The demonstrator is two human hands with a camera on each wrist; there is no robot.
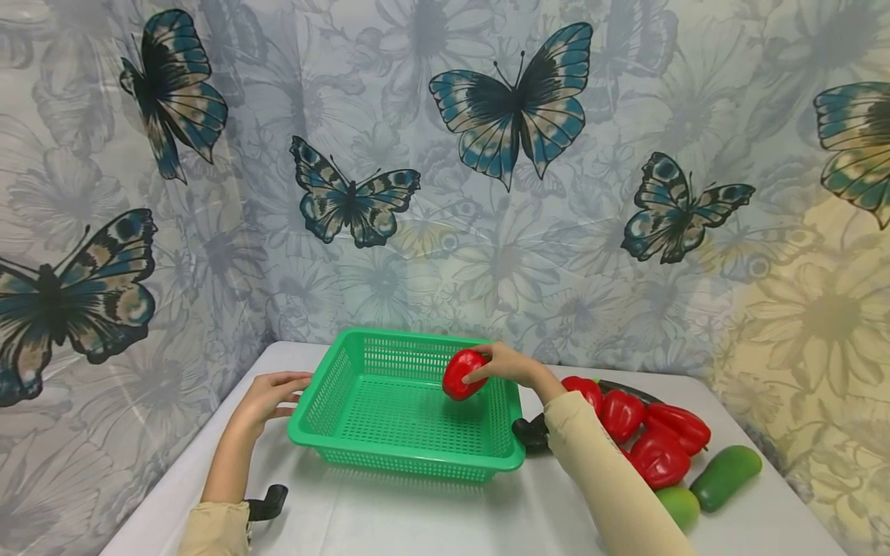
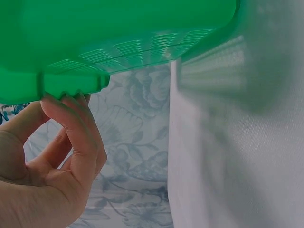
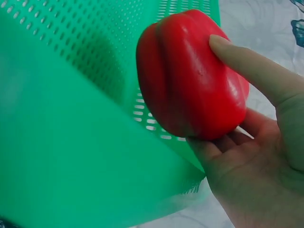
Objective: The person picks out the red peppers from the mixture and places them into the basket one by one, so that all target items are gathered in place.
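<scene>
A green perforated plastic basket (image 1: 406,465) stands on the white-covered table. My right hand (image 1: 502,366) holds a red bell pepper (image 1: 462,374) over the right part of the basket, inside its rim. The right wrist view shows the thumb on one side of the pepper (image 3: 190,76) and fingers beneath it. At the basket's left side, my left hand (image 1: 270,398) has its fingertips at the outside of the rim. In the left wrist view, the bent fingers (image 2: 83,137) touch the rim's edge (image 2: 71,85). No finger reaches over the rim in the head view.
Several red peppers (image 1: 659,457) lie in a group on the right of the table. Beside them are a green mango-shaped item (image 1: 726,477), a yellow-green fruit (image 1: 677,506) and a long dark vegetable (image 1: 626,391). A butterfly-patterned cloth (image 1: 389,293) hangs behind the table.
</scene>
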